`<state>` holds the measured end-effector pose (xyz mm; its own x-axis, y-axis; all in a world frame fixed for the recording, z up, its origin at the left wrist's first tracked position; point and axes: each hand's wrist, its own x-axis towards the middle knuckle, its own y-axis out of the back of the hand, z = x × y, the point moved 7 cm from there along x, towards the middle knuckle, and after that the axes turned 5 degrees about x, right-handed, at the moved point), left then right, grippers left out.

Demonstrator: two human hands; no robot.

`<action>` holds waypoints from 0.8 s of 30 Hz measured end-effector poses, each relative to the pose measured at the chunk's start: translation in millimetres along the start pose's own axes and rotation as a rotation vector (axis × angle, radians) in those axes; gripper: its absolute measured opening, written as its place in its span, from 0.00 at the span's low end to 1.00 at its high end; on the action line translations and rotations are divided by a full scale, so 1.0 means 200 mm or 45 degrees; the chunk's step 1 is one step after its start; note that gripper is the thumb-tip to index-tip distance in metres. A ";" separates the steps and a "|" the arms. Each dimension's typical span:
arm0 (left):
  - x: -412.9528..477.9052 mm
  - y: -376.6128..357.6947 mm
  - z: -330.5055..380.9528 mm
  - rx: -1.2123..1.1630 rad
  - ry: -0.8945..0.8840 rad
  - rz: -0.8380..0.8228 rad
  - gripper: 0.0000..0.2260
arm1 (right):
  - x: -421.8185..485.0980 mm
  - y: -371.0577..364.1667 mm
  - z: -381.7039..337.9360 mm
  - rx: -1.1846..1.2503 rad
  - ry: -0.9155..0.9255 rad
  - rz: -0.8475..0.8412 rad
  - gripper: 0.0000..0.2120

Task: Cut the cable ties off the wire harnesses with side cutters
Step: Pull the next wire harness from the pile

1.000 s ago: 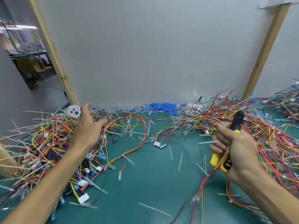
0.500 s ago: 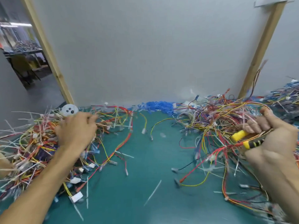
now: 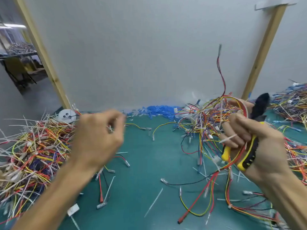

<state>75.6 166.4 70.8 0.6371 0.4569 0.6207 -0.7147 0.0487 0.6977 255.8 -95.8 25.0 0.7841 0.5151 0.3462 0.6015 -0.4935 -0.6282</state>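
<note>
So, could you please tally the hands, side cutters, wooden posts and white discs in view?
Hands: 2, left hand and right hand
Cutters: 1, held in the right hand
Posts: 2
Disc: 1
Total: 6

Bench (image 3: 141,180) surface: smooth matt teal mat. Side cutters (image 3: 250,155): dull dark metal head, yellow-and-black moulded plastic grips with a slight sheen. Wire harnesses (image 3: 207,122) in smooth plastic insulation, cable ties (image 3: 153,202) pale milky plastic; posts (image 3: 264,47) bare unpainted wood, wall panel (image 3: 141,55) flat matt grey.
</note>
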 end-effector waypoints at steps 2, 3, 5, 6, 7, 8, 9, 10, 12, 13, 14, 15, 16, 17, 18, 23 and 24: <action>-0.12 -0.30 0.14 -0.911 0.249 -0.679 0.16 | -0.02 -0.02 0.06 -0.090 -0.086 -0.130 0.09; -0.18 -0.42 0.25 -1.252 0.390 -0.946 0.22 | -0.04 -0.04 0.11 -0.148 -0.188 -0.178 0.14; -0.22 -0.62 0.34 -1.723 0.743 -1.200 0.32 | -0.10 -0.10 0.23 -0.277 -0.422 -0.317 0.23; -0.20 -0.67 0.34 -1.870 0.857 -1.205 0.33 | -0.14 -0.13 0.30 -0.363 -0.547 -0.412 0.25; -0.15 -0.68 0.32 -1.996 0.946 -1.135 0.31 | -0.18 -0.14 0.35 -0.463 -0.655 -0.495 0.24; -0.09 -0.67 0.30 -2.095 1.003 -1.052 0.27 | -0.22 -0.15 0.38 -0.605 -0.729 -0.568 0.23; -0.05 -0.66 0.28 -2.138 1.016 -0.977 0.23 | -0.25 -0.15 0.41 -0.757 -0.780 -0.641 0.23; -0.03 -0.64 0.26 -2.139 1.015 -0.940 0.19 | -0.27 -0.16 0.43 -0.894 -0.827 -0.715 0.22; -0.01 -0.62 0.24 -2.090 0.969 -0.945 0.14 | -0.28 -0.16 0.43 -1.082 -0.867 -0.809 0.18; -0.01 -0.61 0.23 -2.070 0.929 -0.966 0.14 | -0.27 -0.16 0.42 -1.151 -0.845 -0.840 0.17; -0.01 -0.59 0.22 -2.054 0.890 -0.973 0.15 | -0.27 -0.17 0.40 -1.236 -0.799 -0.882 0.15; -0.02 -0.57 0.21 -2.069 0.847 -0.970 0.18 | -0.27 -0.17 0.40 -1.336 -0.759 -0.936 0.15; -0.02 -0.55 0.21 -2.090 0.815 -0.973 0.21 | -0.27 -0.18 0.40 -1.434 -0.737 -0.990 0.14; -0.02 -0.52 0.21 -2.129 0.783 -0.978 0.23 | -0.27 -0.17 0.41 -1.521 -0.721 -1.027 0.14; -0.02 -0.49 0.22 -2.171 0.743 -0.984 0.24 | -0.27 -0.16 0.43 -1.595 -0.706 -1.036 0.14; -0.02 -0.46 0.23 -1.899 0.486 -0.828 0.18 | -0.25 -0.09 0.46 -1.843 -0.578 -1.023 0.10; -0.02 -0.46 0.23 -1.783 0.426 -0.765 0.19 | -0.24 -0.09 0.45 -1.874 -0.553 -1.026 0.07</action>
<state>151.7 119.1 19.6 0.9628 0.2280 0.1453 -0.1990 0.9614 -0.1900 193.2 -48.9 -43.7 0.2951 0.9473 -0.1246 0.6075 -0.0853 0.7898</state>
